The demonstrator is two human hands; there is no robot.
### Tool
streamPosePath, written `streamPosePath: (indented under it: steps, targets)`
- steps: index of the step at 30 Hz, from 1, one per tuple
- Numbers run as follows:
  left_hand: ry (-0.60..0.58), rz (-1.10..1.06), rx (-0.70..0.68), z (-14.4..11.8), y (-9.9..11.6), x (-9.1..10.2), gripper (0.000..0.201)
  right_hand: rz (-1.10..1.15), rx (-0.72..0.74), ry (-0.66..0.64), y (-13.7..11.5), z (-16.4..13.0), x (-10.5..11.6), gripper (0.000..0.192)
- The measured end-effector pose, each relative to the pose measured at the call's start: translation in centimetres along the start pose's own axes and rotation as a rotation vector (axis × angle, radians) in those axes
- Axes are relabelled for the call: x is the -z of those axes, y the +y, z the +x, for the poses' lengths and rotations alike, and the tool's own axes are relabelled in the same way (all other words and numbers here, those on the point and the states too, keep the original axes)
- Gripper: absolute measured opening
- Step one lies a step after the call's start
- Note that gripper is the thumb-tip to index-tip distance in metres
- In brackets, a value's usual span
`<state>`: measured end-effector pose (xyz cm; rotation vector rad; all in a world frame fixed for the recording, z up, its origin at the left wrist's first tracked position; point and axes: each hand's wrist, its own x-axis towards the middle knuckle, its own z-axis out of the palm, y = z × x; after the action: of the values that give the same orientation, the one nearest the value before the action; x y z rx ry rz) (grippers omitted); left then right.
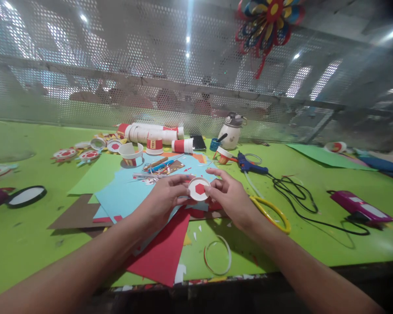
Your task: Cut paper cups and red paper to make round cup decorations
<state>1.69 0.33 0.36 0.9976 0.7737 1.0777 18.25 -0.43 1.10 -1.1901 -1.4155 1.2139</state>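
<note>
Between my two hands is a round white paper cup base [193,197] with a red paper hexagon [200,188] on its face. My left hand [170,192] pinches the base at its left rim. From the right side, my right hand [227,194] has its thumb at the hexagon's right edge, with the index finger raised; its other fingers are partly hidden near the rim. Beneath the hands lie light blue paper [118,196] and red paper [165,253]. A cut white ring [229,257] rests on the green table [268,257] in front.
Yellow-handled scissors [286,224] lie beside my right forearm. Behind them sit a blue glue gun [250,165] and its black cord [296,209]. Paper cups [154,145], pens [160,165] and a white bottle [229,134] stand or lie farther back. Decorated discs [65,154] are at left.
</note>
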Motion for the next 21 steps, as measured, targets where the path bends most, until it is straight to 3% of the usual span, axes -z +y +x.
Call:
streamPosePath:
  steps: [18,21]
  targets:
    - [0.016,0.029,-0.024,0.12,0.24,0.09,0.026,-0.072,0.039,-0.047,0.04,0.12,0.45,0.038]
    - [0.023,0.032,-0.032,0.19,0.30,0.14,0.027,-0.203,0.199,0.039,0.04,0.24,0.82,0.033]
